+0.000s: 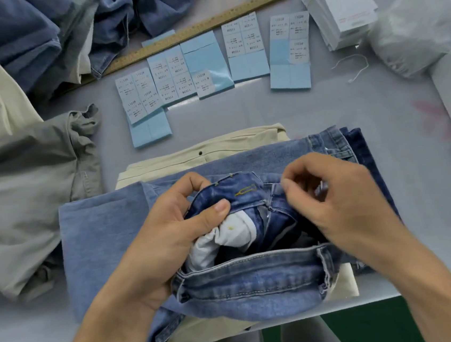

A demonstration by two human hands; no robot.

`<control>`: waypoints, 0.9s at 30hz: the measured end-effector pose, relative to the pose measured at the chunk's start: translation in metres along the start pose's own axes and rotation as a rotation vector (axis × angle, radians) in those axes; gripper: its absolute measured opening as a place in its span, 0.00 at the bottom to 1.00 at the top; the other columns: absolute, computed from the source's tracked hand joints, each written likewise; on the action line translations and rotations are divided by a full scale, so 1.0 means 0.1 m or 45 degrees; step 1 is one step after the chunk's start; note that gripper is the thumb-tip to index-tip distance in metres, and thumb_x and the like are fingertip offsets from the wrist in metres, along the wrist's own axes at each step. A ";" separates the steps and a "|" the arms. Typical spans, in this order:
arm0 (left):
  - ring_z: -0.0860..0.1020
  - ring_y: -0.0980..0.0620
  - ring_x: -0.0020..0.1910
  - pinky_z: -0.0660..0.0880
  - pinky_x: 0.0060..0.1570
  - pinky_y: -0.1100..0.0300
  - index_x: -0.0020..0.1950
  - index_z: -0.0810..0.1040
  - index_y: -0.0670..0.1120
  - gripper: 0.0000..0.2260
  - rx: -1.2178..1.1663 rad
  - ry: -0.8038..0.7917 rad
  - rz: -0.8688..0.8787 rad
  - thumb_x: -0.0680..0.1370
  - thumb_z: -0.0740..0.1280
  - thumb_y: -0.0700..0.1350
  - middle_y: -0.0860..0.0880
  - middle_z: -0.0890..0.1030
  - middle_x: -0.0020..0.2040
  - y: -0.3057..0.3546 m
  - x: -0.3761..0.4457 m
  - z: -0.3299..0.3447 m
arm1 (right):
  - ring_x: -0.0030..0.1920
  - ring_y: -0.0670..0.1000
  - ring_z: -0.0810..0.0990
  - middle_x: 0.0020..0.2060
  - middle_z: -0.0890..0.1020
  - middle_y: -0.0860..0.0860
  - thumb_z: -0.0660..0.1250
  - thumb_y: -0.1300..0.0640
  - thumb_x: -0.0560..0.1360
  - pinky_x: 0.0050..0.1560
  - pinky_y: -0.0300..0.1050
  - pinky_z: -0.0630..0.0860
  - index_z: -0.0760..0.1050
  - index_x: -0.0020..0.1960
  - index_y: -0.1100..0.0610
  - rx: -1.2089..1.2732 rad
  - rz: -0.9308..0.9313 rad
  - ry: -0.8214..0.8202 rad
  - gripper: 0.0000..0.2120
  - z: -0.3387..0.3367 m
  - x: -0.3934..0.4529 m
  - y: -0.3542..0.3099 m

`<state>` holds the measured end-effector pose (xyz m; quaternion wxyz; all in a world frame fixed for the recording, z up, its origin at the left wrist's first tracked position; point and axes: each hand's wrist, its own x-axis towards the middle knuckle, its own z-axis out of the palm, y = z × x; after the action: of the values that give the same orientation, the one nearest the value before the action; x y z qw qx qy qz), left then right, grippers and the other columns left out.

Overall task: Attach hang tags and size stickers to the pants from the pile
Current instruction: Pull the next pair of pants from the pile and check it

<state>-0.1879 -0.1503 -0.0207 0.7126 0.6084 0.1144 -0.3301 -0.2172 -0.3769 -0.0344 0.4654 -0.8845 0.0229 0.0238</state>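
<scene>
Blue jeans (247,282) lie on top of a folded stack at the table's near edge, waistband open toward me. My left hand (169,232) grips the front waistband, thumb pressed on the denim above the white pocket lining (225,237). My right hand (338,200) has curled fingers pinching at the waistband near a belt loop; what it pinches is too small to make out. Sheets of size stickers (245,49) on blue backing lie in a row behind the stack. A stack of white hang tags (340,5) sits at the back right.
A wooden ruler (203,25) runs diagonally across the back. Grey and cream pants (34,185) are heaped at left, blue ones (37,32) at back left. A loose tag string (352,68) and a bundle of white strings (420,25) lie at right. Light blue and cream pants sit under the jeans.
</scene>
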 end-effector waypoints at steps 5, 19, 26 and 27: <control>0.79 0.48 0.38 0.78 0.38 0.60 0.41 0.77 0.49 0.05 -0.070 0.033 -0.047 0.72 0.72 0.42 0.42 0.79 0.41 -0.02 0.01 -0.01 | 0.40 0.47 0.81 0.39 0.82 0.42 0.71 0.53 0.77 0.39 0.35 0.74 0.82 0.46 0.50 0.141 -0.173 -0.091 0.02 -0.10 -0.11 -0.21; 0.84 0.43 0.40 0.82 0.40 0.54 0.68 0.75 0.47 0.30 -0.327 0.046 -0.003 0.68 0.75 0.31 0.34 0.83 0.50 -0.01 0.07 0.01 | 0.30 0.44 0.79 0.64 0.81 0.46 0.54 0.49 0.79 0.20 0.38 0.68 0.76 0.66 0.38 -0.567 -0.504 -0.448 0.20 0.23 -0.61 -0.59; 0.82 0.42 0.47 0.82 0.49 0.51 0.73 0.72 0.52 0.38 -0.494 -0.158 0.150 0.66 0.69 0.27 0.34 0.80 0.55 -0.04 0.00 -0.13 | 0.37 0.48 0.85 0.64 0.82 0.56 0.41 0.57 0.86 0.31 0.37 0.78 0.77 0.70 0.45 -0.743 -0.379 -0.361 0.28 0.51 -0.84 -0.50; 0.81 0.42 0.49 0.81 0.50 0.51 0.74 0.71 0.52 0.40 -0.517 -0.167 0.159 0.66 0.69 0.27 0.34 0.80 0.56 -0.05 0.00 -0.14 | 0.40 0.49 0.86 0.65 0.81 0.57 0.41 0.56 0.87 0.33 0.38 0.79 0.75 0.72 0.46 -0.730 -0.340 -0.354 0.27 0.54 -0.87 -0.48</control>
<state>-0.1880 -0.1374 -0.0276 0.8454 0.4357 0.0939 -0.2943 -0.3021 -0.3040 -0.0196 0.1958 -0.9627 -0.1645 0.0884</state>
